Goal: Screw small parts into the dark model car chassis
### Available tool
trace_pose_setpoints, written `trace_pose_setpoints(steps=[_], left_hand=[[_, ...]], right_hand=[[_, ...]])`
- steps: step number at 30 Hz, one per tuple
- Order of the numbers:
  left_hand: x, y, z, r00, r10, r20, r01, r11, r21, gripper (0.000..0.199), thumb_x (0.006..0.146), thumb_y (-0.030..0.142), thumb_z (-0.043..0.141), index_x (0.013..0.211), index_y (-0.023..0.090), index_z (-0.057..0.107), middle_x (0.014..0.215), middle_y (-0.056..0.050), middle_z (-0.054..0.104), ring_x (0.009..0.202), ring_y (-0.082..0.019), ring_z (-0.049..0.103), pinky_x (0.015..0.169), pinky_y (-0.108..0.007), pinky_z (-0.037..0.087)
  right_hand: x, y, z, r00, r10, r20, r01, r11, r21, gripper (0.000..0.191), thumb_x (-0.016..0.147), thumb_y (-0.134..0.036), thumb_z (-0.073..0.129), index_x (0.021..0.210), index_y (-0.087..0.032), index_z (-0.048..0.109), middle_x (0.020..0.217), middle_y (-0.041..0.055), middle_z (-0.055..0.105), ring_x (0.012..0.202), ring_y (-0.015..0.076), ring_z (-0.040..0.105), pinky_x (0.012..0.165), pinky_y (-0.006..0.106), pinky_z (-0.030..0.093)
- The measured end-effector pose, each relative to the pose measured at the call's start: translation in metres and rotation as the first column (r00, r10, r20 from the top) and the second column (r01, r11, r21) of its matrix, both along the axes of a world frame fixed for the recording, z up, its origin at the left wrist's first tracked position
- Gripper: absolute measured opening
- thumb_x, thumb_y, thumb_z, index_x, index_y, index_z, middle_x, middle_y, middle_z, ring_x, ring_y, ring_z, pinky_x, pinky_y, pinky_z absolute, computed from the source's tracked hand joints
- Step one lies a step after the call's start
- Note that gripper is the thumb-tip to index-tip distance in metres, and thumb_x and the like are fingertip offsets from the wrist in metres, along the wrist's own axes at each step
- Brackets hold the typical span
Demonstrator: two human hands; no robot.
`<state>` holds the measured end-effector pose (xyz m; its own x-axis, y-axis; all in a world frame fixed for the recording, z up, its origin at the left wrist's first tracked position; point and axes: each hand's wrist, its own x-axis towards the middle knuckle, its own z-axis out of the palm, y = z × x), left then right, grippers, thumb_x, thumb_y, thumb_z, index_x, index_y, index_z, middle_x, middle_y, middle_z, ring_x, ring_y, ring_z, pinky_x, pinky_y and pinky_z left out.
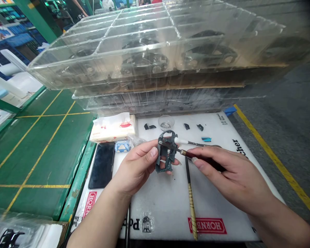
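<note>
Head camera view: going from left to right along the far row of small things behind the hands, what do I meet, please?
Tissue pack → dark plastic piece → clear round dish → second dark piece → third dark piece → blue strip

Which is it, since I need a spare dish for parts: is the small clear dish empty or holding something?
Not empty: the small clear dish holds a greyish heap at its bottom, too small to identify.

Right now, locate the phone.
In the head view, the black smartphone lies at the left edge of the white board, left of the left hand, beside a small blue packet.
</note>
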<state>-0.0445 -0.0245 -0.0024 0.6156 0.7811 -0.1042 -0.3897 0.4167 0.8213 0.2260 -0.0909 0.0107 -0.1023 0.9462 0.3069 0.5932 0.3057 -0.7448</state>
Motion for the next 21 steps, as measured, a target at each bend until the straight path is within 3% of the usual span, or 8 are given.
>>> trace_pose_setpoints(steps=[10, 17, 21], left_hand=[[-0.0011, 0.0007, -0.0018, 1.000, 0.010, -0.020, -0.009, 1.000, 0.029, 0.041, 0.112, 0.048, 0.081, 0.140, 0.019, 0.089, 0.119, -0.019, 0.089, 0.103, -0.027, 0.083, 0.083, -0.032, 0.069], [0.0004, 0.0016, 0.0001, 0.993, 0.106, -0.051, -0.100, 0.990, 0.103, 0.038, 0.105, 0.042, 0.092, 0.138, 0.023, 0.091, 0.129, -0.013, 0.090, 0.112, -0.028, 0.086, 0.106, -0.039, 0.065], [0.0003, -0.0006, 0.0004, 0.991, 0.131, -0.035, -0.131, 0.991, 0.016, 0.041, 0.103, 0.037, 0.095, 0.142, 0.024, 0.089, 0.136, -0.014, 0.089, 0.115, -0.027, 0.085, 0.098, -0.036, 0.066]], right_hand=[[-0.0006, 0.0014, 0.0015, 1.000, -0.007, 0.013, 0.007, 1.000, 0.010, 0.021, 0.115, -0.038, 0.075, 0.132, -0.040, 0.088, 0.123, -0.0023, 0.092, 0.105, 0.0264, 0.090, 0.095, 0.042, 0.074], [0.0006, 0.0005, 0.0048, 0.999, 0.048, -0.020, -0.048, 0.999, 0.005, 0.025, 0.116, -0.034, 0.075, 0.135, -0.040, 0.089, 0.124, -0.0009, 0.092, 0.106, 0.0289, 0.091, 0.093, 0.046, 0.076], [0.0009, -0.0002, 0.0014, 0.997, 0.077, -0.011, -0.077, 0.997, 0.018, 0.030, 0.116, -0.033, 0.076, 0.140, -0.044, 0.088, 0.124, -0.0022, 0.092, 0.103, 0.0292, 0.091, 0.086, 0.045, 0.077]])
